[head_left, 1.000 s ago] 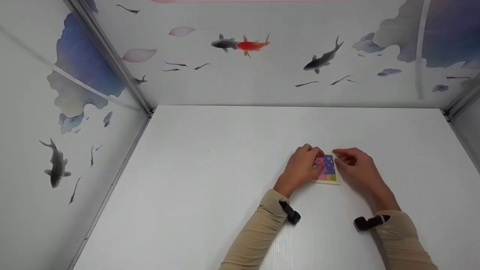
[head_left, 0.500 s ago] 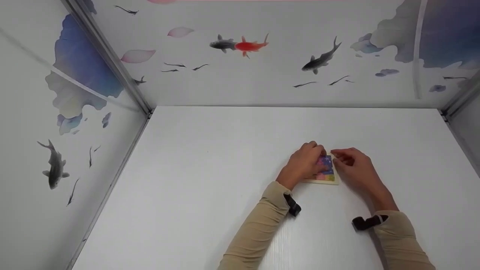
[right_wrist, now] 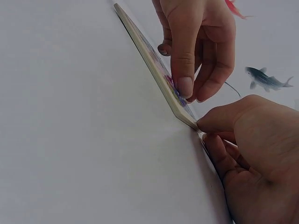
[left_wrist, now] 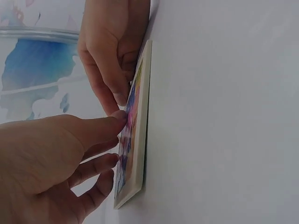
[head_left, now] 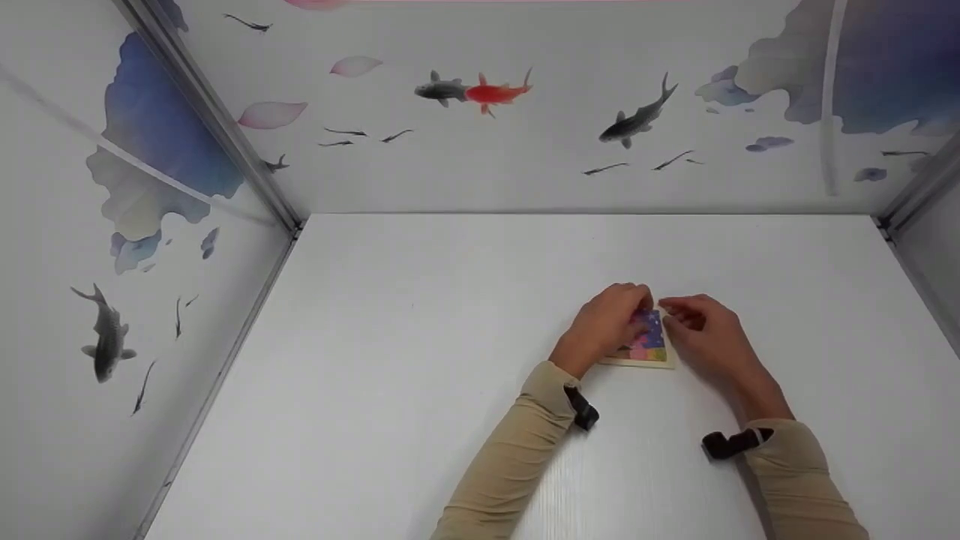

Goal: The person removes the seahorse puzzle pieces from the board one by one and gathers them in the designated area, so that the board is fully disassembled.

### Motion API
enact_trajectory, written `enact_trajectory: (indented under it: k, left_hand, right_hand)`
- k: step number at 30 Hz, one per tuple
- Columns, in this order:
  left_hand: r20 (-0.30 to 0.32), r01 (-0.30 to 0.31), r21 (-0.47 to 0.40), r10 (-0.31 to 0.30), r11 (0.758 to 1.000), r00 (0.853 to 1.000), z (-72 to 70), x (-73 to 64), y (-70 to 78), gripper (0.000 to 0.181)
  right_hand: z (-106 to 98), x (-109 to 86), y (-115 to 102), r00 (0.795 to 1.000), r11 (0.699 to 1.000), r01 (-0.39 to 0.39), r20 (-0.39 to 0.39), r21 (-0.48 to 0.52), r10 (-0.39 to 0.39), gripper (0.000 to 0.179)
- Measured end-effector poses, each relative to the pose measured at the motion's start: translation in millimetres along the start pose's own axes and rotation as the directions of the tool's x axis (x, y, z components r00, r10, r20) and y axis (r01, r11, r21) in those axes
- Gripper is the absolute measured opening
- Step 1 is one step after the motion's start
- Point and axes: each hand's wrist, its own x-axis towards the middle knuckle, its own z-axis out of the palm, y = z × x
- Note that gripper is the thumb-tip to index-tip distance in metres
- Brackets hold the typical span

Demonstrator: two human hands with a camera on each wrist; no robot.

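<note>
Holding a small picture board on the white surface, right of centre and well short of the fish-printed wall. Pinching its right edge near the far corner with the right hand, setting thumb and forefinger against the pale frame, probably to keep it from sliding. Arching the left hand over the left part, touching the coloured face with the thumb and bending the fingers toward it, seemingly pushing against that brace. Not managing to tell, with so much covered, whether pinching anything under those fingertips. Holding both hands close from opposite sides without meeting. Turning the coloured face upward, pointing the starry blue part away from the body and the green patch toward it. Running the near edge left to right, and apparently laying the long axis the same way.
</note>
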Motion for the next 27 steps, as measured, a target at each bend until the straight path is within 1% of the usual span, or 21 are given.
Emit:
enact_trajectory:
  k: [2, 3, 7, 11, 16, 23, 27]
  left_hand:
    - [-0.015, -0.002, -0.016, 0.002, 1.000, 1.000, 0.5, -0.4, 0.3, 0.021]
    - [-0.013, 0.003, -0.027, -0.004, 1.000, 1.000, 0.6, -0.6, 0.8, 0.021]
    - [0.019, 0.028, -0.051, -0.028, 0.998, 0.999, -0.1, -0.1, 5.1, 0.024]
    - [0.050, 0.033, -0.053, -0.030, 0.998, 0.998, -0.3, 0.5, 8.5, 0.026]
    - [0.054, 0.019, -0.065, -0.015, 0.998, 0.998, 0.5, 1.4, 6.5, 0.028]
    - [0.081, 0.024, -0.100, -0.016, 0.995, 0.997, 1.9, 4.5, 3.4, 0.038]
    - [0.077, 0.008, -0.090, -0.001, 0.996, 0.997, 3.0, 5.3, 2.3, 0.045]
  right_hand:
    - [-0.2, -0.8, 0.2, 1.000, 1.000, 0.000, -0.002, -0.004, 0.000, 0.039]
    - [-0.5, -1.3, 0.2, 1.000, 1.000, 0.002, -0.002, -0.004, -0.002, 0.039]
    - [-1.4, -1.7, 1.5, 1.000, 1.000, 0.017, -0.004, -0.006, -0.017, 0.037]
    - [-1.6, -0.8, 2.1, 1.000, 1.000, 0.027, -0.007, -0.002, -0.027, 0.037]
    - [-0.9, -0.1, 1.4, 1.000, 1.000, 0.018, -0.005, 0.005, -0.018, 0.036]
    - [-0.7, -0.3, 0.8, 1.000, 1.000, 0.018, 0.003, 0.015, -0.018, 0.036]
    - [-0.7, -0.6, 1.1, 1.000, 1.000, 0.022, -0.006, 0.019, -0.022, 0.036]
